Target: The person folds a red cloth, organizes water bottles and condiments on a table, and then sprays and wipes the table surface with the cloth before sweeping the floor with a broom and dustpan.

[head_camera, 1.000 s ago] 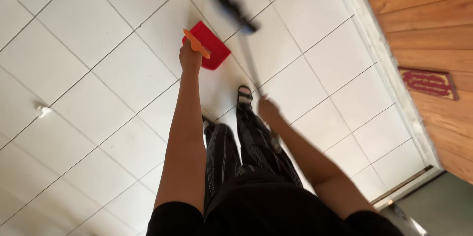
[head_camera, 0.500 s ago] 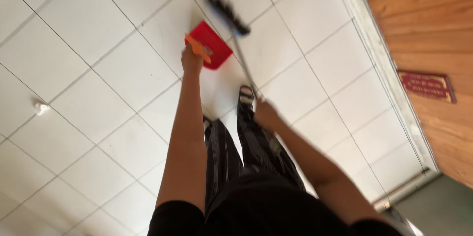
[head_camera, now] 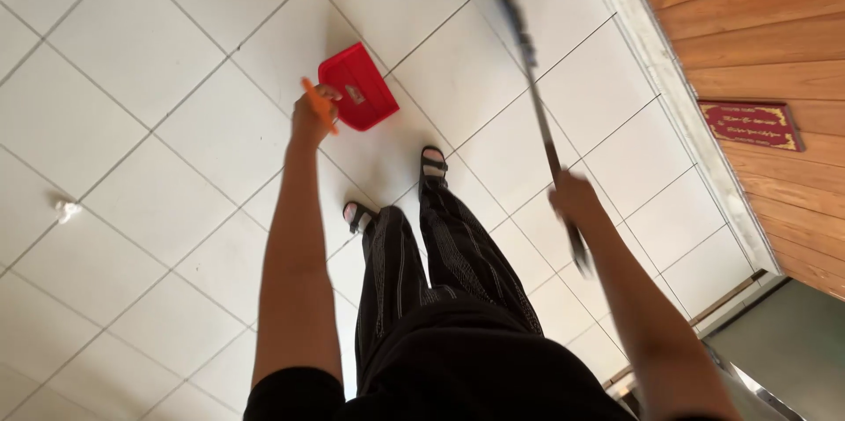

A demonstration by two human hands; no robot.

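**Dustpan and broom over a tiled floor**

White floor tiles (head_camera: 132,51) fill most of the frame, with a wooden wall (head_camera: 757,25) at the upper right carrying a small red sign (head_camera: 750,124). The left hand (head_camera: 312,115) is clenched around the orange handle (head_camera: 319,104) of a red dustpan (head_camera: 359,87), which sits just above the fingers, near the top centre. The right hand (head_camera: 574,199), right of centre, is wrapped around the broom (head_camera: 532,87); its stick runs up and left from the fist, the blurred head well off the floor. A tilted pan could spill its contents; the raised broom might strike the wall. A white scrap (head_camera: 67,208) lies at the left.
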